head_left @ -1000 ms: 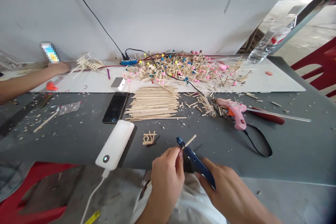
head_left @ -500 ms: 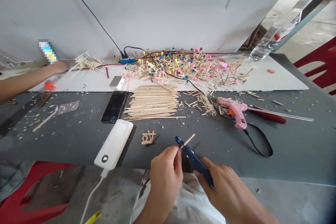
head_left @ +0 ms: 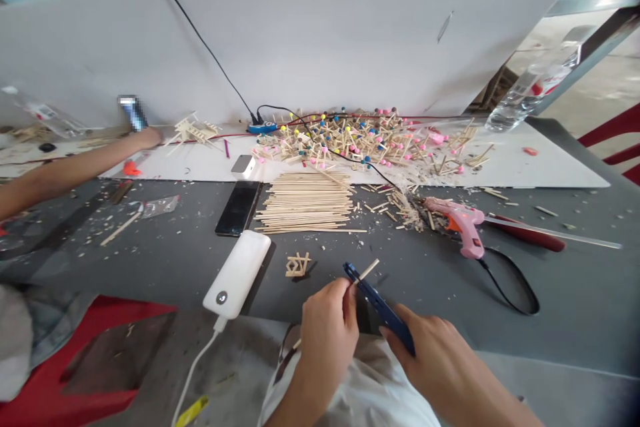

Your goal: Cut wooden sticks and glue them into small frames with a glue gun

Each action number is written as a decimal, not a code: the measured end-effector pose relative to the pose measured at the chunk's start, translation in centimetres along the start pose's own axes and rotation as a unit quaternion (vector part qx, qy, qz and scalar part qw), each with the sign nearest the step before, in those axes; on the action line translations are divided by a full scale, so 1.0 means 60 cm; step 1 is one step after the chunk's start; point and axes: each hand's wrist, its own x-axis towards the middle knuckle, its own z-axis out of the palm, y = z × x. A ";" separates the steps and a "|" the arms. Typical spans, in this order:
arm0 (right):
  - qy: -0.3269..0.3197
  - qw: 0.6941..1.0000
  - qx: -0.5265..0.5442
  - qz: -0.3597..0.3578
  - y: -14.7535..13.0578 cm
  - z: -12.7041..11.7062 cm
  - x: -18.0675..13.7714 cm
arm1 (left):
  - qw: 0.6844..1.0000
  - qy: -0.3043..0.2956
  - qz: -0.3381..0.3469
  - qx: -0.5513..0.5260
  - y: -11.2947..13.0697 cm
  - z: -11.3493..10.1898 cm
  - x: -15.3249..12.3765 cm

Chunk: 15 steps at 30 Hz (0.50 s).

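Blue plastic of a hand cutter (head_left: 383,310) slants across the space just above our hands, and a pale wooden stick (head_left: 369,270) sits at its tip, over the near edge of the grey desk (head_left: 575,327) at about twelve o'clock, with a stack of loose sticks (head_left: 305,203) farther out at eleven. Our left hand (head_left: 327,340) is closed in a firm pinch on the stick, while our right hand (head_left: 443,363) wraps shut around the cutter's lower end. We judge this a trimming step, and it calls for keeping the stick steady at the cutter's tip.
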 end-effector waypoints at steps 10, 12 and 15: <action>0.055 0.998 0.019 -0.035 -0.003 0.003 0.006 | 0.998 0.039 0.017 0.054 -0.003 -0.017 -0.007; 0.053 0.998 0.010 -0.039 -0.009 -0.005 0.002 | 0.996 0.039 0.017 0.075 0.005 -0.024 -0.008; 0.044 0.998 -0.011 -0.044 -0.014 -0.019 -0.005 | 0.997 0.036 0.022 0.070 0.018 -0.035 -0.008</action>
